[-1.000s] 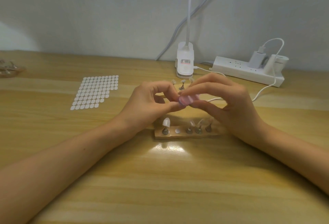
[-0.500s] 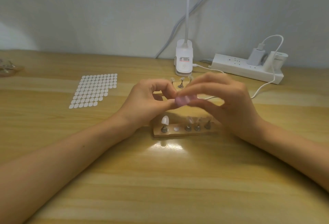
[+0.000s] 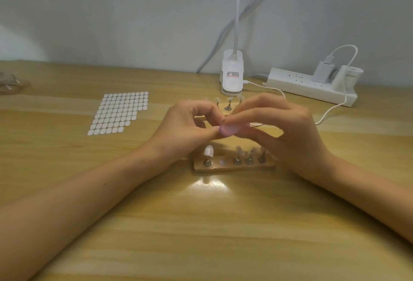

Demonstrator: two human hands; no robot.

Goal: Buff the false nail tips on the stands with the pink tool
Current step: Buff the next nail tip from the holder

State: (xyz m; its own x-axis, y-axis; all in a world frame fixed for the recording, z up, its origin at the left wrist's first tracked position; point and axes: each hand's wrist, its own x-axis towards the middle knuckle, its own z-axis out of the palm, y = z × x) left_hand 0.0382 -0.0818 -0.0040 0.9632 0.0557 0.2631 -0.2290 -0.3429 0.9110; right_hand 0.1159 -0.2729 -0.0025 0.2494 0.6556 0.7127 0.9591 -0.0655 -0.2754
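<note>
Pink tool (image 3: 230,129): blurred, mostly covered by right hand (image 3: 288,131) fingers.
Left hand (image 3: 187,124): whatever its thumb and forefinger pinch is hidden.
Far nail stands (image 3: 228,104): upper centre, largely behind both hands.
Lamp neck (image 3: 238,8): cut by top edge.
Left-edge clutter (image 3: 10,82): blurred, cropped, unidentifiable.

Two arms are in view, both bare from the fingers back to where the picture cuts them off. The left hand (image 3: 183,128) has slim fingers, and the left forearm (image 3: 89,202) carries one small dark spot (image 3: 105,183) on its upper side, roughly midway along. The right hand (image 3: 290,133) is slim-fingered too, its fingertips too blurred to make out the nails. The right forearm (image 3: 368,195) is smooth, plain skin along all that shows.
</note>
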